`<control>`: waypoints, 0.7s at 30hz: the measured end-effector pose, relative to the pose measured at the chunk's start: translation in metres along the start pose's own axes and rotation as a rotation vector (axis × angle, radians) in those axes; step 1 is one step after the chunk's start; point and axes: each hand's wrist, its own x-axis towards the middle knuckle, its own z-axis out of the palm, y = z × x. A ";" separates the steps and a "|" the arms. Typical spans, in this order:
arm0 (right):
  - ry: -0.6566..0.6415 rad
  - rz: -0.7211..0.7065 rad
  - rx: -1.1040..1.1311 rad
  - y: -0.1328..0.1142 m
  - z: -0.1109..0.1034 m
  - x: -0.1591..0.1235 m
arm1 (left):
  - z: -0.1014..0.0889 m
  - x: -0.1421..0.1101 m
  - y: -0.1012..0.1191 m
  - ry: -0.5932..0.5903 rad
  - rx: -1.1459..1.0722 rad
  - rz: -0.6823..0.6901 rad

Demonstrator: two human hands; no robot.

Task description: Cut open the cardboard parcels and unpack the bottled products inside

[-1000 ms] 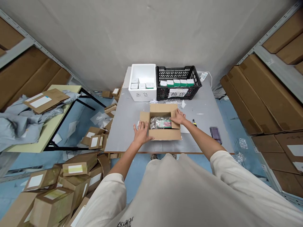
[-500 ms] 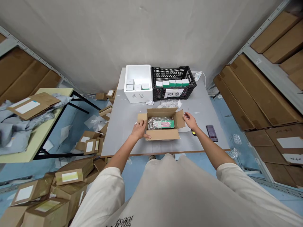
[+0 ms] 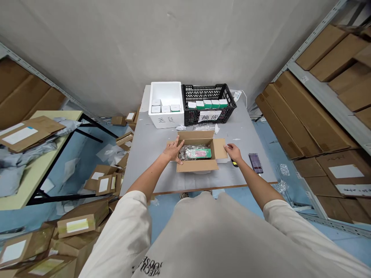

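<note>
An open cardboard box (image 3: pixel 197 166) stands on the table with its flaps folded out. Inside lies a green and pink box (image 3: pixel 203 153) next to crumpled clear bubble wrap (image 3: pixel 189 151), which partly covers it. My left hand (image 3: pixel 173 150) rests at the carton's left side, fingers spread, the thumb by the near flap. At the right, my right hand (image 3: pixel 233 152) has its fingertips closed on the outer edge of the right flap (image 3: pixel 219 148). A yellow and black tool (image 3: pixel 234 164) lies partly hidden under my right wrist.
Behind the carton stand a white foam box (image 3: pixel 166 119) and a black crate (image 3: pixel 208 116), both holding small boxes. A phone (image 3: pixel 255 163) lies at the table's right. Cartons (image 3: pixel 78 220) are heaped on the floor at left; a shelf with cartons (image 3: pixel 313 119) stands at right.
My left hand has lifted its fingers up along the carton's left side and spread them. My right fingers have settled on the right flap's edge. The camera view has shifted slightly.
</note>
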 end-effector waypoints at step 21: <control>-0.792 -0.835 -0.650 -0.162 0.085 -0.032 | 0.016 0.013 -0.009 0.025 -0.036 0.049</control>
